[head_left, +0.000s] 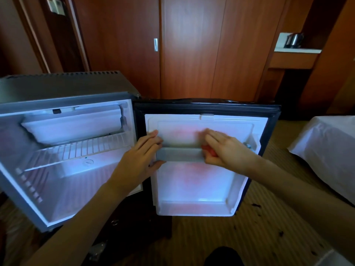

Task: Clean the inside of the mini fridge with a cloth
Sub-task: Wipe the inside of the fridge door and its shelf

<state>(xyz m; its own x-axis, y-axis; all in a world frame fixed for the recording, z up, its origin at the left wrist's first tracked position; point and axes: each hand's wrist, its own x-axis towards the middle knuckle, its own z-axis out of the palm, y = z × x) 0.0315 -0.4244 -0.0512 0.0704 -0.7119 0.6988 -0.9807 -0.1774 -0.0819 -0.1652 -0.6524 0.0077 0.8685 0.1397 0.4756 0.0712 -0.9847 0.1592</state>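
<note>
The mini fridge (63,87) stands open on the floor, its white cavity at the left with a wire shelf (80,150) and a small freezer box (73,127). Its door (194,185) swings out to the right, white liner facing me. A grey door shelf rail (180,154) crosses the liner's middle. My left hand (140,158) grips the rail's left end, thumb under it. My right hand (228,150) is at the rail's right end, holding a red cloth (208,150) that is mostly hidden under the fingers.
Wooden wardrobe doors (192,54) rise behind the fridge. A bed with a white sheet (326,150) is at the right. A kettle (294,40) sits on a shelf at the upper right. Striped carpet (230,237) covers the floor, with a dark object (222,256) near my feet.
</note>
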